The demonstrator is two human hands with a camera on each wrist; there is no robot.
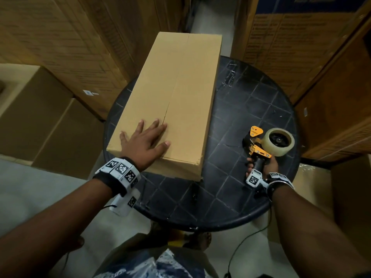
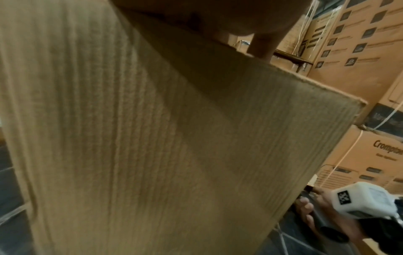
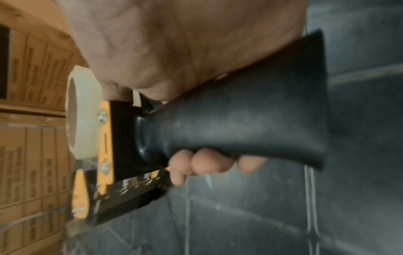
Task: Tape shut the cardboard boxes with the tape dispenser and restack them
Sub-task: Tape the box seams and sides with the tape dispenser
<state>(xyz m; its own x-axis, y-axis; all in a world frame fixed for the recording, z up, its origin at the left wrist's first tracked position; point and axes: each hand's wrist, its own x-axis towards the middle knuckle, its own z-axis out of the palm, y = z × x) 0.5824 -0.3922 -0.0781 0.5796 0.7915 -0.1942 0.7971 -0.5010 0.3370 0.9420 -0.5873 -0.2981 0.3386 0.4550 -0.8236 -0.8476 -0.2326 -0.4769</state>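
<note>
A long plain cardboard box (image 1: 176, 93) lies on the round black table (image 1: 251, 109), its two top flaps meeting along a bare centre seam. My left hand (image 1: 147, 140) lies flat with spread fingers on the near end of the box top; the left wrist view shows the box's side wall (image 2: 152, 138) and fingers (image 2: 261, 46) over the top edge. My right hand (image 1: 261, 167) grips the black handle (image 3: 250, 127) of the orange-and-black tape dispenser (image 1: 259, 149), which carries a roll of clear tape (image 1: 279, 141) and rests on the table right of the box.
Stacks of large printed cartons (image 1: 60, 43) stand close on the left, and more cartons (image 1: 301, 37) on the right and behind the table. A narrow floor gap (image 1: 210, 15) runs behind the box. Bits of old tape (image 1: 228, 77) stick to the table. A cable (image 1: 241, 247) hangs below.
</note>
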